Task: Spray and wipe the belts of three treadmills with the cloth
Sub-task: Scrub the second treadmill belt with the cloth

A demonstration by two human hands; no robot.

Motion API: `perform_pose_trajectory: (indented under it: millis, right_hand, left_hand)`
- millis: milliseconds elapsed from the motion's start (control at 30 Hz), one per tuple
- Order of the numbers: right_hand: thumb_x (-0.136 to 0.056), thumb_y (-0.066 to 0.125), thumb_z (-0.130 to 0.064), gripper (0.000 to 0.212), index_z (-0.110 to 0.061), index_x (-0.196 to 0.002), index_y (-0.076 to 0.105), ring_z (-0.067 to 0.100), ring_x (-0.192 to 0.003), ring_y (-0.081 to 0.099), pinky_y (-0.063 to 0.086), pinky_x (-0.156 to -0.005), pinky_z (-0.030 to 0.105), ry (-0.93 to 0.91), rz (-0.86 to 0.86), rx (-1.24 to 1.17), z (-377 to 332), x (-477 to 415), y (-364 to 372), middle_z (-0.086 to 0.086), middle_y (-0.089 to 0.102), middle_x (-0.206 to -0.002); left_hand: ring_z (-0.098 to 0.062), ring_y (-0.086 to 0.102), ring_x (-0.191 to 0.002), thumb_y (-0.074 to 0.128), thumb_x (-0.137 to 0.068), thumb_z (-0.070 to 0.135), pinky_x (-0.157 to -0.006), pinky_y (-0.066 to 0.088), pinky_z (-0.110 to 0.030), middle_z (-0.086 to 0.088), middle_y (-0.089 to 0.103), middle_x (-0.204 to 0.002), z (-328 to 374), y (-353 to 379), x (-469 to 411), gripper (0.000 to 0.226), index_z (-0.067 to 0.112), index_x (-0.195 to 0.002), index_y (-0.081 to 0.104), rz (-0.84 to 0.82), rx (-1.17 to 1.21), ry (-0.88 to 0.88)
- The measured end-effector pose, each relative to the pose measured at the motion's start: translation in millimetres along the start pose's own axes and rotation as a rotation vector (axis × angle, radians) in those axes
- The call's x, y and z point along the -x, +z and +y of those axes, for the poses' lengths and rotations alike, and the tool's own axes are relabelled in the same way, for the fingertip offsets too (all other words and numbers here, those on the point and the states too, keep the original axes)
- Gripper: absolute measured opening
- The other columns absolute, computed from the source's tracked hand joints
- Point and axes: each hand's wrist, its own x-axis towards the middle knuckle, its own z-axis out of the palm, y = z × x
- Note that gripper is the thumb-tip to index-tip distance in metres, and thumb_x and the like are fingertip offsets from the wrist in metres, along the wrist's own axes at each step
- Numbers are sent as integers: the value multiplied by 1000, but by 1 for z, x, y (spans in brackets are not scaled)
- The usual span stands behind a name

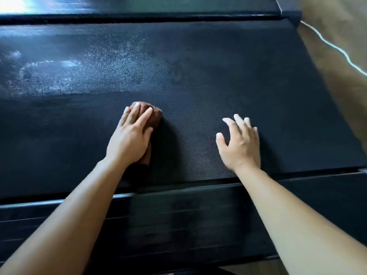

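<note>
Head view looks down on the black treadmill belt (218, 76), which fills most of the frame. A pale wet sheen (89, 62) lies on its far left part. The dark side rail (178, 215) runs along the near edge, and wooden floor (327, 12) with a white cable (335, 49) shows at the right. 2 hands are on the belt, well apart. The right hand (241, 143) lies with fingers spread, its grip released. The left hand (131, 137) presses with straight fingers on the brown cloth (155, 116), bunched near the belt's middle; its grip is released too.

Single head-worn view, steeply downward and close over the treadmill belt (218, 76).
</note>
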Motion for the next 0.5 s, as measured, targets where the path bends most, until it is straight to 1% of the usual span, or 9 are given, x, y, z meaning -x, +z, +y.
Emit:
perform_pose_trajectory:
  millis: [100, 200, 300, 367, 433, 500]
  right_hand:
    - [-97, 48, -43, 49, -24, -142, 46, 31, -148, 17, 10, -121, 50, 48, 41, 107, 39, -6, -22, 7, 30, -158]
    - [-98, 44, -46, 51, -26, -145, 42, 30, -149, 12, 7, -121, 51, 150, 51, 177, 81, -15, -44, 6, 25, -161]
    - [-98, 36, -52, 55, -33, -149, 33, 29, -151, 7, 2, -122, 51, 238, -3, 239, 110, -17, -54, 3, 16, -164]
    - [-98, 31, -54, 56, -37, -151, 27, 28, -151, 4, 2, -122, 52, 269, -26, 227, 117, -15, -50, 2, 12, -165]
    - [-98, 29, -55, 56, -39, -151, 24, 28, -151, 3, 1, -121, 53, 275, -14, 200, 119, -14, -45, 1, 10, -165]
    - [-98, 29, -55, 55, -40, -151, 22, 28, -151, 2, 1, -121, 54, 271, 4, 204, 119, -16, -41, 1, 9, -165]
  left_hand:
    - [-29, 5, -154, 50, -101, 27, -123, -3, -29, -13, 13, -166, 27, 13, -36, 59, 22, -156, 31, 37, -6, -90]
    - [-31, 3, -154, 45, -102, 33, -125, -2, -33, -13, 9, -167, 61, 33, -71, 59, 24, -157, 25, 36, -17, -102]
    - [-34, 4, -153, 41, -101, 36, -125, 2, -37, -16, 11, -166, 108, 59, -92, 59, 24, -157, 24, -6, -53, -23]
    - [-35, 7, -153, 40, -101, 37, -125, 8, -41, -16, 13, -165, 141, 76, -94, 59, 25, -156, 25, -42, -71, 57]
    - [-36, 12, -152, 40, -99, 38, -123, 14, -44, -17, 19, -163, 169, 90, -86, 59, 24, -155, 28, -63, -101, 161]
    - [-36, 16, -151, 44, -97, 36, -122, 18, -45, -16, 26, -161, 185, 96, -70, 58, 23, -153, 33, -76, -89, 246]
